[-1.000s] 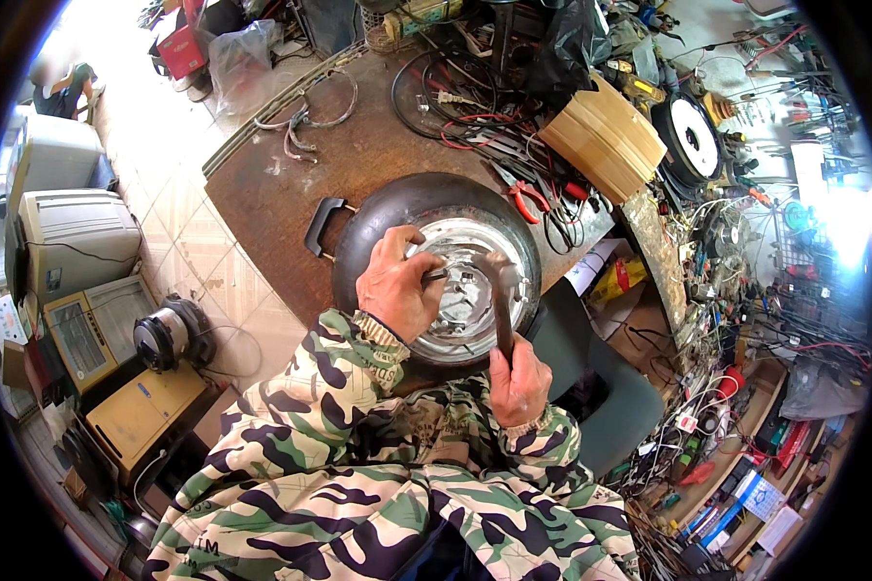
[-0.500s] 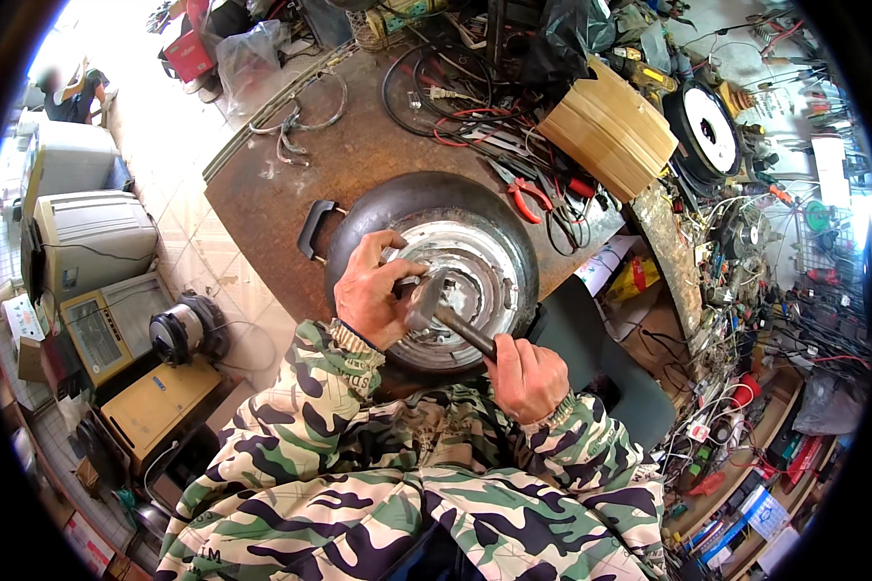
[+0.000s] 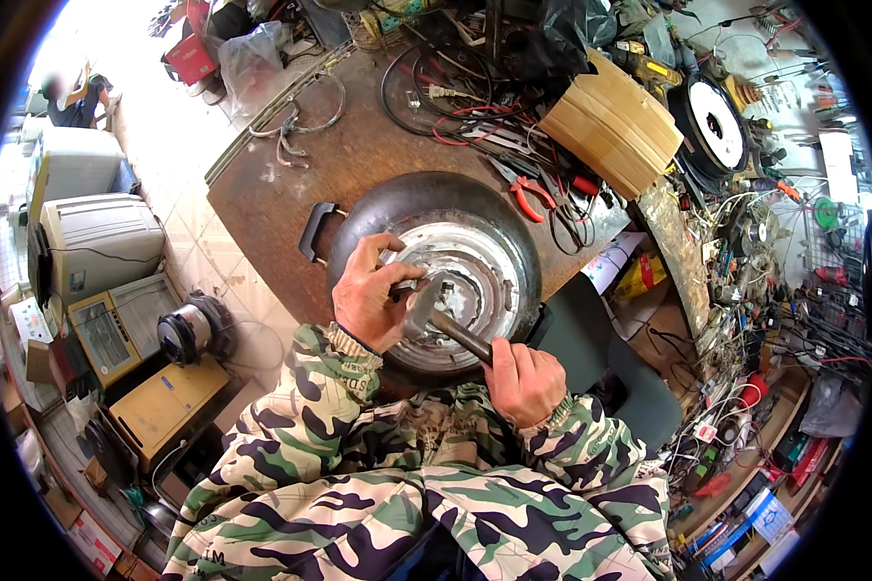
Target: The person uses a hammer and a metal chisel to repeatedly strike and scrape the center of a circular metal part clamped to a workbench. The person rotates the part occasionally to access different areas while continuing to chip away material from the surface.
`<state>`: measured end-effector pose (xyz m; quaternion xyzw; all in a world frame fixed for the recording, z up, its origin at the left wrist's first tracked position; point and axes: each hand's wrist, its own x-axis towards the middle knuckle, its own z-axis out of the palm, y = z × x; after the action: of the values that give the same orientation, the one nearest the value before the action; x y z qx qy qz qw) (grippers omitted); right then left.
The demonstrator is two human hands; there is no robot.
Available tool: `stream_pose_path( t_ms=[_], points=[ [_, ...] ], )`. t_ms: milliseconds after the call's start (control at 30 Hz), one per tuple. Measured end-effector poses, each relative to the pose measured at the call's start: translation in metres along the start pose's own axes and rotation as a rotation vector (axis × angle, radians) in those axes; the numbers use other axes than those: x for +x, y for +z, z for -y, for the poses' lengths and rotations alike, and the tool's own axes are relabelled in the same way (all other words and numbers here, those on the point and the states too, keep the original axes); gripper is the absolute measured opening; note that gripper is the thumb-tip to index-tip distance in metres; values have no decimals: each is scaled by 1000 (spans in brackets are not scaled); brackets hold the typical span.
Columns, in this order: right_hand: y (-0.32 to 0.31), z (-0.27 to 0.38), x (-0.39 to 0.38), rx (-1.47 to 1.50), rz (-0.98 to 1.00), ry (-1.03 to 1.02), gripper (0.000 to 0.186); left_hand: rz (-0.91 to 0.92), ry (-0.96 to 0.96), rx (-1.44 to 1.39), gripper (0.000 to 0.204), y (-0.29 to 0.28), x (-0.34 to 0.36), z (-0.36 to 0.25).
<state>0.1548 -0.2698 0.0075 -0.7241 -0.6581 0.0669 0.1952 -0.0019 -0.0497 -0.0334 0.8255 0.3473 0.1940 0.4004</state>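
A dark round pan (image 3: 412, 194) lies bottom up at the table's near edge, its black side handle (image 3: 316, 230) pointing left. Pale, worn metal rings (image 3: 499, 290) cover the middle of its underside. My right hand (image 3: 526, 382) is wrapped round the handle of a hammer (image 3: 463, 335), whose head is over the rings beside my left fingers. My left hand (image 3: 366, 295) rests over the pan's left part, thumb and fingers pinched together. Whatever they grip is mostly hidden behind the hammer head.
Red-handled pliers (image 3: 530, 197), cables (image 3: 436, 92) and a cardboard piece (image 3: 612, 121) lie on the rusty table (image 3: 262, 208) beyond the pan. A grey chair (image 3: 606, 363) stands at the right. Appliances (image 3: 102, 242) line the left; a person (image 3: 75, 97) is far off there.
The hammer head has shifted very slightly left and down beside my left fingers. Both hands keep nearly the same places, and the pan lies as before.
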Motion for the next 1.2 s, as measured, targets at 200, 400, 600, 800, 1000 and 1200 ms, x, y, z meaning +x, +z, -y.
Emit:
stream_pose_path(
  t_ms=[200, 400, 600, 800, 1000, 1200],
  points=[
    [1, -4, 2, 37, 46, 5, 42, 46, -75, -46, 29, -3, -3, -3],
    [-8, -5, -3, 46, -76, 6, 38, 32, -4, 2, 25, -3, 0, -5],
    [-4, 22, 4, -2, -33, 64, 45, 22, 35, 15, 28, -4, -2, 3],
    [-6, 27, 7, 48, -58, 145, 43, 35, -32, -27, 29, -3, -3, -1],
    [-2, -32, -20, 71, -150, -21, 35, -2, 52, 74, 23, 0, 1, -3],
    [-8, -87, -22, 37, -127, -316, 34, 14, -75, 54, 25, 0, -2, -7]
  ],
)
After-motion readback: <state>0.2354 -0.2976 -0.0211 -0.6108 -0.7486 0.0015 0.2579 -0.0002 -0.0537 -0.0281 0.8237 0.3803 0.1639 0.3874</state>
